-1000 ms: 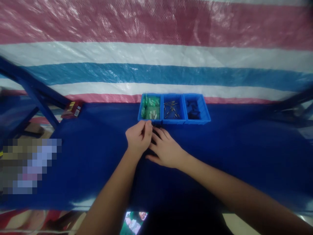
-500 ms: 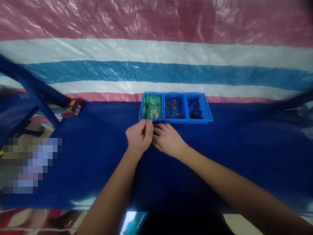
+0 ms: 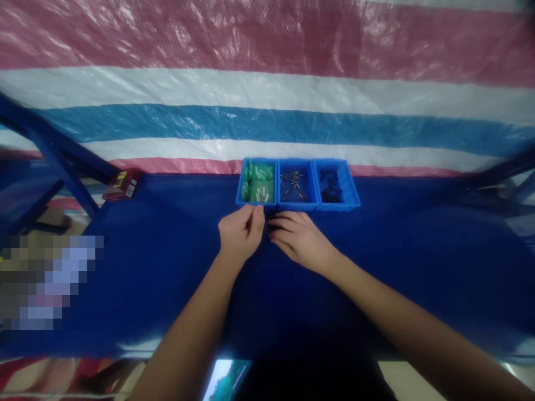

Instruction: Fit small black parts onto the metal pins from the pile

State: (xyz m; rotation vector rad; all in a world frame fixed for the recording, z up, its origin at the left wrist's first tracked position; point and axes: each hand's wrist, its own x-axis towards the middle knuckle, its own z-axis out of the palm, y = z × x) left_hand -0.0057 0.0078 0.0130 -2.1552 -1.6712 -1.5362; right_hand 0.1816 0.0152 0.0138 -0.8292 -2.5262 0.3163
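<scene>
The left hand (image 3: 240, 231) clenches and the right hand (image 3: 303, 236) bends loosely, any grasp impossible to tell, on the near side of the blue middle bin (image 3: 297, 206) of slim, gold-and-dark rods (image 3: 295, 182). Flanking it, the left bin (image 3: 239, 192) holds whitish pieces (image 3: 262, 195), the right bin (image 3: 351, 186) dark parts (image 3: 331, 194).

I've got a dark blue table (image 3: 393, 239), bare-looking sheet top, running left to right across the middle of the frame; pale glare on its near edge, lower left. Directly on it, just right of frame centre: left bin (image 3: 239, 194), middle bin (image 3: 297, 206), right bin (image 3: 351, 192), all blue, side by side, touching. Red box (image 3: 121, 184) on its far corner, left of frame.
</scene>
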